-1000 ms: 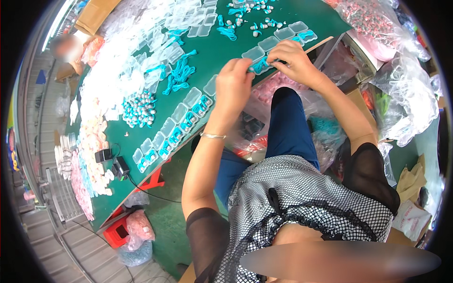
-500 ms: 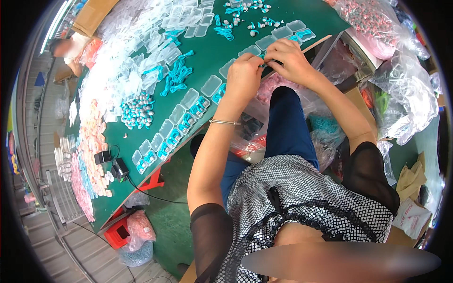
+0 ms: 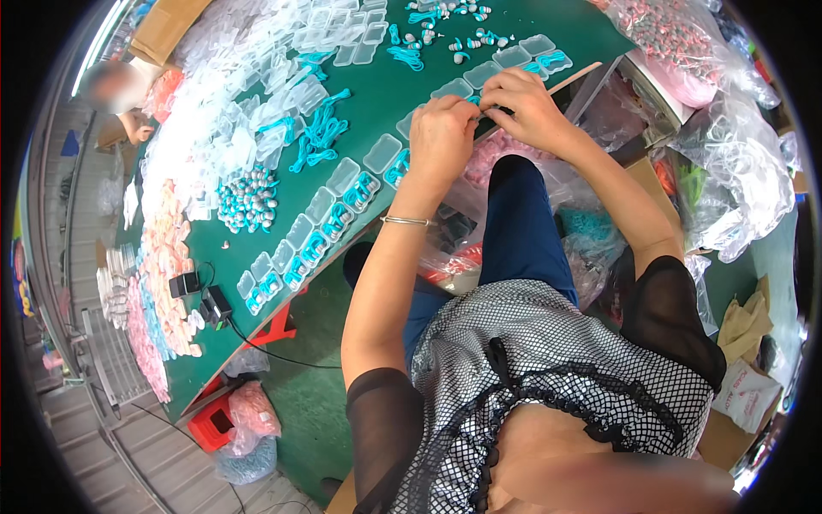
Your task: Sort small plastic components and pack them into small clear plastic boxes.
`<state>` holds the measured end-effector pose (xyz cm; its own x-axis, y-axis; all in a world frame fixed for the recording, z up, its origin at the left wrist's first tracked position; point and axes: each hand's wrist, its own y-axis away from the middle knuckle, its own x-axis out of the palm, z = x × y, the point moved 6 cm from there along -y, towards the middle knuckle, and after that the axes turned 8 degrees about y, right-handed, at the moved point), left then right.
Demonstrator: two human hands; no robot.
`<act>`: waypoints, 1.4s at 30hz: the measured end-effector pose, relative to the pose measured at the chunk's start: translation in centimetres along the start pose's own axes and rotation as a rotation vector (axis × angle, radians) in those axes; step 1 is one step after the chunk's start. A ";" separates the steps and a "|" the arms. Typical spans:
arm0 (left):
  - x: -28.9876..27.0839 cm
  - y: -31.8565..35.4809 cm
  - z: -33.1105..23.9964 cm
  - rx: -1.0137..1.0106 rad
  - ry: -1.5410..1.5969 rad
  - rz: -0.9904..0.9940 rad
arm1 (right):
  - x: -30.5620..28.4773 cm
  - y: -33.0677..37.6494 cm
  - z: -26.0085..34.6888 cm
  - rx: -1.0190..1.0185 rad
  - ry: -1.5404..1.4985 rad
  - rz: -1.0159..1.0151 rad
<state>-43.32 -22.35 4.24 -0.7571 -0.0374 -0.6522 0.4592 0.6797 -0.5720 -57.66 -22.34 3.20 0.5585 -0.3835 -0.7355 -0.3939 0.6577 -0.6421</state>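
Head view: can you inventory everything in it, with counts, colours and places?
Table: one, green, upper middle
Lidded cases: one row, partly hidden, transparent, near edge
Case heap: many, transparent, far side
Cords: many, blue, mid-table
Plug-like pieces: many, grey and blue, mid-left and far edge
Flat pieces: many, peach, left end
Adapters: two, black, left end
Cardboard box: one, brown, upper left
Plastic bags: several, transparent or pink, right and lower left
Other person: one, upper left
Trousers: one pair, navy, centre
Bracelet: one, silver, left wrist
Left hand: one, at the row
Right hand: one, at the row
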 end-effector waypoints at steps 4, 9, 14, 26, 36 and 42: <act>-0.8 0.1 0.8 -0.113 0.023 -0.065 | 0.0 -0.1 0.0 -0.002 -0.006 0.024; -0.9 0.3 0.7 -0.101 -0.113 -0.020 | 0.0 -0.1 0.2 0.003 0.038 0.023; -0.5 0.3 0.5 -0.098 -0.188 0.006 | -0.3 -0.6 0.2 -0.015 0.073 0.029; -6.7 3.5 0.1 -0.227 -0.015 -0.040 | 5.4 -8.2 -5.3 0.219 0.502 0.333; -23.1 14.3 10.6 -0.711 -0.551 -0.167 | 6.1 -7.5 -6.5 0.195 0.242 0.286; -23.8 15.9 12.8 -0.666 -0.791 -0.023 | 6.3 -7.7 -5.7 0.130 0.243 0.309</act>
<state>-12.05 -20.03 4.26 -0.1304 -0.3629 -0.9227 -0.0846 0.9313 -0.3543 -55.20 -33.52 2.28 0.2336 -0.2874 -0.9289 -0.4118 0.8362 -0.3623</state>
